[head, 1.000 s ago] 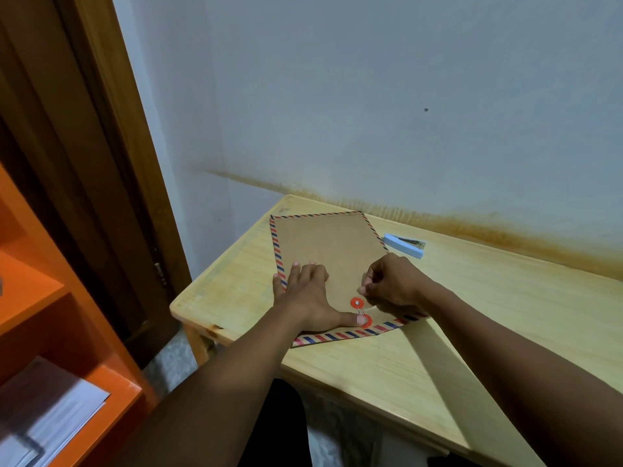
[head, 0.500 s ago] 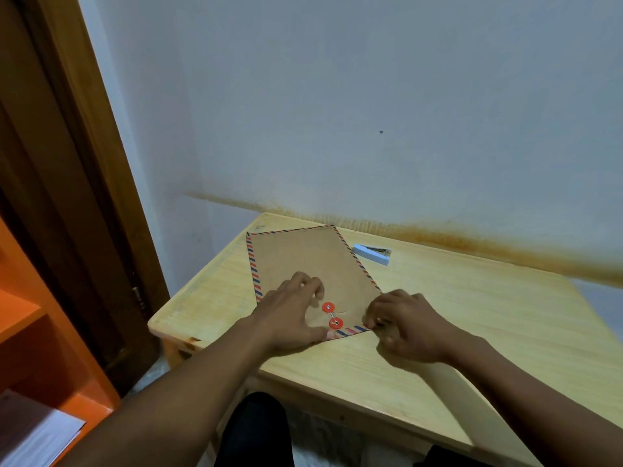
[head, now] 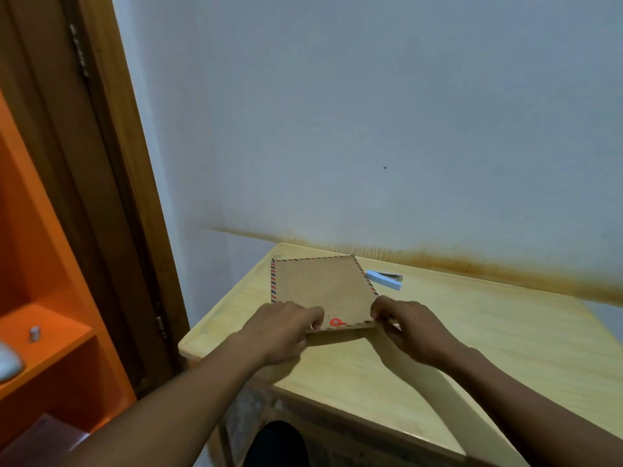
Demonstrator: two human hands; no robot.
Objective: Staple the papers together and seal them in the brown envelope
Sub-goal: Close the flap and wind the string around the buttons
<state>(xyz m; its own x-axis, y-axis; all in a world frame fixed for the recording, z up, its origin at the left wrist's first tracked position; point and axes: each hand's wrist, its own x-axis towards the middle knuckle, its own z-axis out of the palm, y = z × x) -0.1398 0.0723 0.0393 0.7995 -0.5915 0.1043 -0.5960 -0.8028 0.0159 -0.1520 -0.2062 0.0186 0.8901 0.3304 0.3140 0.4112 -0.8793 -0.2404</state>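
Note:
The brown envelope (head: 320,284), edged with red and blue stripes, lies at the table's far left corner with its near end raised off the wood. A red string-closure disc (head: 336,322) shows at that near end. My left hand (head: 286,328) grips the near left corner and my right hand (head: 409,326) pinches the near right corner. A light blue stapler (head: 384,280) rests just right of the envelope, near the wall. No papers are visible.
The pale wooden table (head: 472,332) stands against a grey wall with a brown stain line. An orange shelf (head: 43,332) and a dark wooden door frame (head: 111,197) are at the left. A small metal object (head: 34,333) sits on the shelf.
Both hands have shifted to the envelope's near corners and lifted that end off the table. Only one red disc shows now. The camera has tilted upward.

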